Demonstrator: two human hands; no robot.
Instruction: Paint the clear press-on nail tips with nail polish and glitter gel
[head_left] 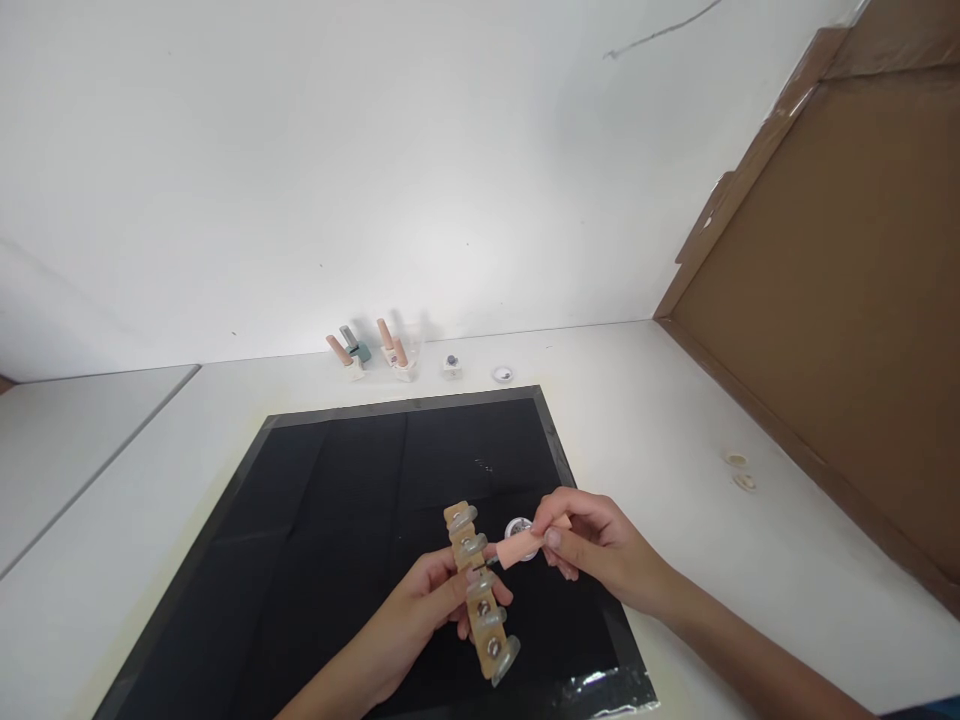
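My left hand (442, 598) is closed around a wooden nail-tip display stand (478, 600) that carries several clear false nail tips (475, 545) in a row. Between the fingers of my right hand (589, 540) is a nail polish brush (519, 548) with a long peach cap. Its dark bristle end points left and sits at the middle of the stand, close to the nail tips; I cannot tell whether it touches one. Partly hidden behind the cap, a small round white-rimmed container (514, 526) lies on the black mat (360, 520).
At the back stand several peach-capped nail polish bottles (403, 368) and a green bottle (361, 352). Right of them are a small clear jar (451, 367) and a small round dish (502, 374). Two small round pieces (737, 459) lie near the cardboard wall (832, 300) at right.
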